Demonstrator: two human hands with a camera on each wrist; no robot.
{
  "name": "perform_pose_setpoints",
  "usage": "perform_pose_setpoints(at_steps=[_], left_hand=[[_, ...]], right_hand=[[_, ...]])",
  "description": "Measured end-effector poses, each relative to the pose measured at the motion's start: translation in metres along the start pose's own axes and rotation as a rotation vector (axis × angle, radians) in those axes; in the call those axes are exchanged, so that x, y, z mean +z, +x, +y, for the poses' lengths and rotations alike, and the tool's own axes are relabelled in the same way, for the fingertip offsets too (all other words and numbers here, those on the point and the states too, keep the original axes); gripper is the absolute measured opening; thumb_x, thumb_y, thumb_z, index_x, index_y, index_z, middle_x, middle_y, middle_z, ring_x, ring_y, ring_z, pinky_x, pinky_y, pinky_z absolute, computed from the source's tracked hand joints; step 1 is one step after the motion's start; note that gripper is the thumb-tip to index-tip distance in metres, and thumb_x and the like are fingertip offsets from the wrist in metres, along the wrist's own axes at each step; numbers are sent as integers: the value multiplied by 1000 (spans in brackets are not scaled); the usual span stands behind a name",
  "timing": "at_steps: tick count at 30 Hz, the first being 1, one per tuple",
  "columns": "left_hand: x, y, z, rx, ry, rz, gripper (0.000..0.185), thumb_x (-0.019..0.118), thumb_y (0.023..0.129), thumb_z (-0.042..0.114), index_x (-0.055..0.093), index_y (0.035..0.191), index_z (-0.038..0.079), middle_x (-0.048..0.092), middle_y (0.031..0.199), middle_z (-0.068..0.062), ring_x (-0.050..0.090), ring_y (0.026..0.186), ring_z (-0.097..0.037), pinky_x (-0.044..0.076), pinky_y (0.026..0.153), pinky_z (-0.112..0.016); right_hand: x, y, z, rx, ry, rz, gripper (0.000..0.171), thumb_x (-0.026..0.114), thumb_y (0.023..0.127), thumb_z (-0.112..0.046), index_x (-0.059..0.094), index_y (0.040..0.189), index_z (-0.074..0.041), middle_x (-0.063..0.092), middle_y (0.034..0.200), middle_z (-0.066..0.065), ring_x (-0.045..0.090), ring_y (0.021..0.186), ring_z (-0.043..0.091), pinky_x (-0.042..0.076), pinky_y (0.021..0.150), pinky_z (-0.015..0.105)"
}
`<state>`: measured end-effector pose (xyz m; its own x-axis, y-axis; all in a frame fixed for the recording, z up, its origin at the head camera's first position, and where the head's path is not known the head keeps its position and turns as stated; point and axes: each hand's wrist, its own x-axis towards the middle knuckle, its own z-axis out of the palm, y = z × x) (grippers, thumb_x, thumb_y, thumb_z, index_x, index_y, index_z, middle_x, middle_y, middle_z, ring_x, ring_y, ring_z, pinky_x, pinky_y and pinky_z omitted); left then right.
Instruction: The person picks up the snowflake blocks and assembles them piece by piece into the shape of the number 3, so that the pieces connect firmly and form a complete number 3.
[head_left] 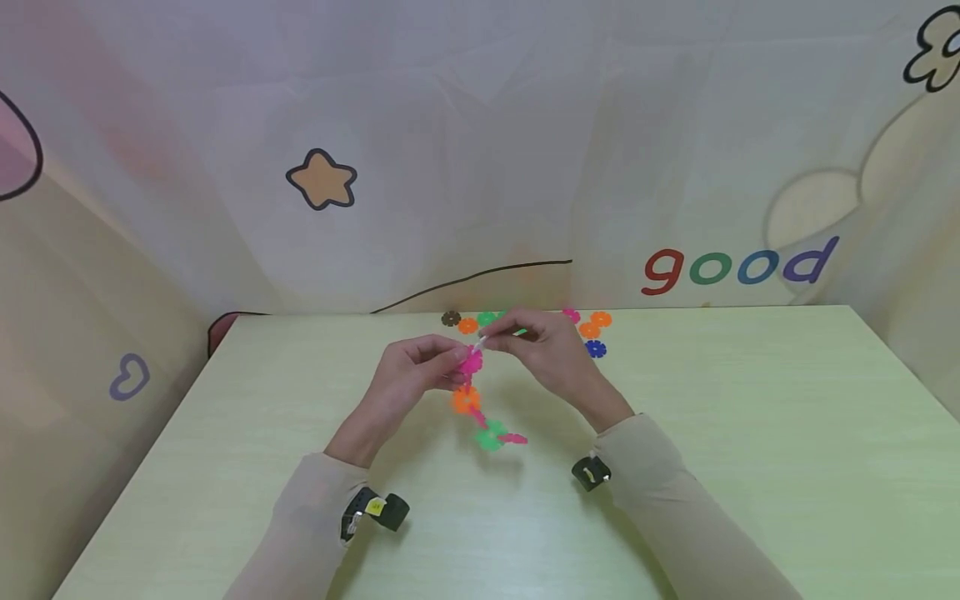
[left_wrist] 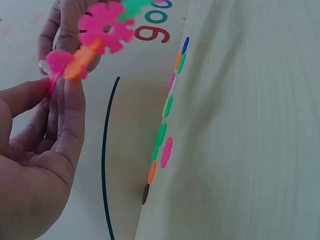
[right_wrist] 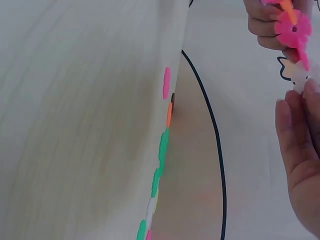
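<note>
A chain of snowflake-shaped plastic discs (head_left: 474,402) hangs above the pale green table (head_left: 712,500): pink at the top, then orange, with green and pink at the bottom. My left hand (head_left: 454,361) pinches the chain's top pink disc (left_wrist: 59,62). My right hand (head_left: 489,337) pinches a small white disc (right_wrist: 298,75) against that top end. In the left wrist view a big pink disc (left_wrist: 106,27) and an orange one (left_wrist: 82,59) stick out past my fingers. The right wrist view has the pink disc (right_wrist: 293,30) just above the white one.
Loose discs lie along the table's far edge by the wall: brown (head_left: 451,318), orange (head_left: 468,326), green (head_left: 487,318), pink (head_left: 572,315), two orange (head_left: 596,323) and blue (head_left: 596,349). Both wrist views catch this row (left_wrist: 167,107) (right_wrist: 161,150) edge-on. A printed curtain hangs behind.
</note>
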<state>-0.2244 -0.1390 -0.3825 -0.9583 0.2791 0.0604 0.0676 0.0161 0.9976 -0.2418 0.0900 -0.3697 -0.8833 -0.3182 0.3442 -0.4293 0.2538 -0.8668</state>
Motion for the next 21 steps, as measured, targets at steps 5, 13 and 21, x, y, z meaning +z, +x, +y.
perform_pose_setpoints(at_steps=[5, 13, 21], left_hand=[[-1, 1, -2, 10, -8, -13, 20, 72, 102, 11, 74, 115, -4, 76, 107, -17, 76, 88, -26, 63, 90, -40], [-3, 0, -1, 23, -8, -27, 19, 72, 101, 11, 74, 114, -3, 75, 112, -18, 75, 96, -34, 63, 92, -43], [-7, 0, 1, -9, 21, 4, 21, 74, 101, 12, 75, 115, -3, 75, 111, -17, 72, 103, -50, 62, 92, -39]], right_hand=[[-3, 2, 2, -10, 18, -42, 14, 80, 96, -8, 82, 109, -10, 77, 103, -1, 74, 99, 27, 62, 87, 40], [-2, 6, -3, 7, 18, -112, 20, 78, 98, -9, 79, 118, -5, 77, 113, 5, 74, 105, 27, 61, 93, 39], [-2, 15, -8, 45, -59, -186, 23, 78, 99, -13, 79, 122, -11, 76, 109, -3, 73, 104, 22, 60, 94, 38]])
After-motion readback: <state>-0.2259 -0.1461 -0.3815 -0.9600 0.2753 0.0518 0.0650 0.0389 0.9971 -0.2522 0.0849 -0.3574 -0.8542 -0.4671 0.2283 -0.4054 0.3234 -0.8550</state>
